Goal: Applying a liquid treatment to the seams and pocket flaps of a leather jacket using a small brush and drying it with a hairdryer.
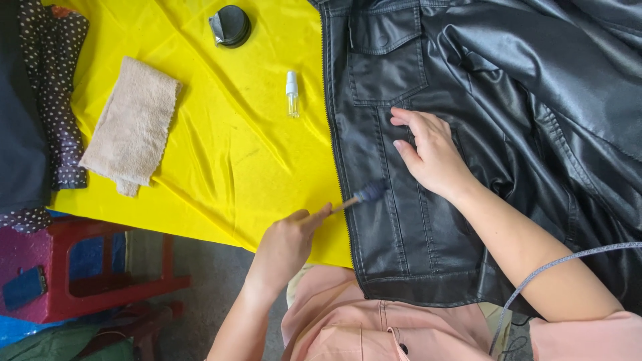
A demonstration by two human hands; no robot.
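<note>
A black leather jacket (508,100) lies spread over a yellow cloth (241,154). My right hand (431,154) rests flat on the jacket's front panel, fingers together, just below a chest pocket. My left hand (287,241) grips a small brush (358,198) by its wooden handle. The brush's dark bristles touch the jacket near the zipper edge, to the left of my right hand.
A beige folded towel (134,124) lies on the yellow cloth at left. A small clear spray bottle (292,95) and a round black tin (231,25) sit near the jacket. A red stool (93,267) stands at lower left beside dotted dark fabric (60,87).
</note>
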